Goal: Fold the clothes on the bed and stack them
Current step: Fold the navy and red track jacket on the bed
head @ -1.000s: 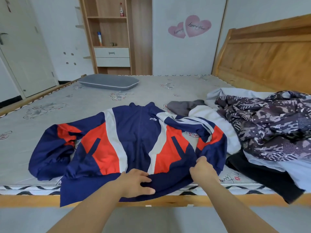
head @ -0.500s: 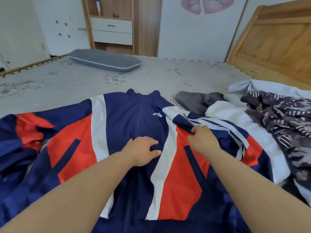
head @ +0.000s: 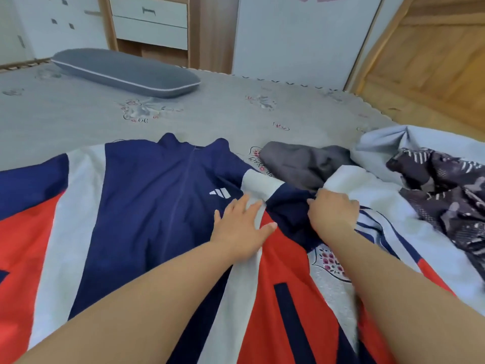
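A jacket (head: pixel 147 206) is showing navy, red and white panels, a pillow (head: pixel 126 70) is showing grey with white piping, and a bedcover (head: pixel 223 114) is showing grey with flowers.

- Two bare forearms reach in from the lower edge, no sleeves showing on either.
- The left hand (head: pixel 240 228) wears no glove, ring or watch.
- The right hand (head: pixel 332 212) is likewise bare, its wrist without any band.
- The nails on the left fingers (head: pixel 252 206) are short and plain.
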